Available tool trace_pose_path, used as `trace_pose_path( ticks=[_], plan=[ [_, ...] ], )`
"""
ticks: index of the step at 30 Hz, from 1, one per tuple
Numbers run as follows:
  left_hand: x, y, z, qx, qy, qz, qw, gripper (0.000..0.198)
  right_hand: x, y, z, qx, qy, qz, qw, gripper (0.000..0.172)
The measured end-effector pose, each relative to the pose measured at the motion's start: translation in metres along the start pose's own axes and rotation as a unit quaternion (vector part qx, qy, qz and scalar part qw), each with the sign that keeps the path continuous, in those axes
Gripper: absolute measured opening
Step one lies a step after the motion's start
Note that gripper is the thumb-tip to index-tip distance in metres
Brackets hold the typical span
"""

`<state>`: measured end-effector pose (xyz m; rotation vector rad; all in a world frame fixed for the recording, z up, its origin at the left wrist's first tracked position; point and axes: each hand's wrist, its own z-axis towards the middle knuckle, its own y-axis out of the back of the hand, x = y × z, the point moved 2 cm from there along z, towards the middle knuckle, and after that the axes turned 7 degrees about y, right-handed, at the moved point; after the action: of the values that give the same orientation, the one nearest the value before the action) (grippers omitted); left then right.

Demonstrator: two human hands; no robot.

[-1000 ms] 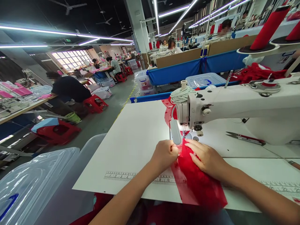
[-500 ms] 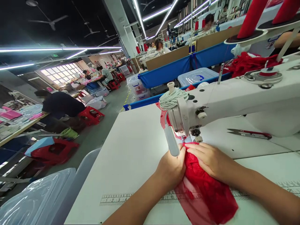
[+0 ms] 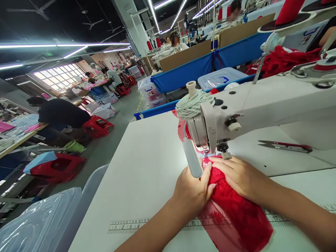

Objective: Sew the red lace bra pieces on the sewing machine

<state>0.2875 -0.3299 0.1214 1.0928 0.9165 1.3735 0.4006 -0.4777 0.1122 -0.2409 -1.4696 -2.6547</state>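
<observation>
Red lace fabric (image 3: pixel 236 199) with a sheer part lies on the sewing table, its far end under the needle area of a white sewing machine (image 3: pixel 273 101). My left hand (image 3: pixel 193 187) rests on the fabric's left edge, thumb spread away from the forefinger; a grey lamp (image 3: pixel 193 157) hides some of its fingertips. Lying flat on the lace from the right is my right hand (image 3: pixel 238 175), fingers stretched toward the presser foot (image 3: pixel 205 153). More red fabric (image 3: pixel 182 129) shows behind the machine head.
Thread snips (image 3: pixel 286 146) lie right of the machine head. A printed ruler (image 3: pixel 128 225) runs along the table's front. Pale cord (image 3: pixel 193 105) sits coiled atop the head. Clear plastic bins (image 3: pixel 47 220) stand at left, and a person (image 3: pixel 61 112) sits beyond.
My left thumb has moved out from beside the forefinger and now shows on the lace. My right hand stays flat on the fabric. The camera view has shifted slightly.
</observation>
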Motion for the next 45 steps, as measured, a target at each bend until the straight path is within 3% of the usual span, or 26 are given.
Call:
trace_pose_path(
  ticks=[12, 25, 45],
  plan=[
    [0.0002, 0.0003, 0.0013, -0.014, -0.007, -0.001, 1.0, 0.046, 0.0015, -0.0005, 0.0002, 0.004, -0.006, -0.021, 1.0, 0.042],
    [0.0017, 0.0032, 0.004, 0.015, 0.0, -0.009, 1.0, 0.048, 0.0004, -0.0028, 0.0002, 0.038, -0.048, -0.01, 0.998, 0.038],
    [0.0047, 0.0047, 0.0048, 0.013, -0.012, 0.001, 1.0, 0.048, 0.0013, -0.0058, -0.001, 0.026, -0.065, -0.021, 0.997, 0.044]
  ],
)
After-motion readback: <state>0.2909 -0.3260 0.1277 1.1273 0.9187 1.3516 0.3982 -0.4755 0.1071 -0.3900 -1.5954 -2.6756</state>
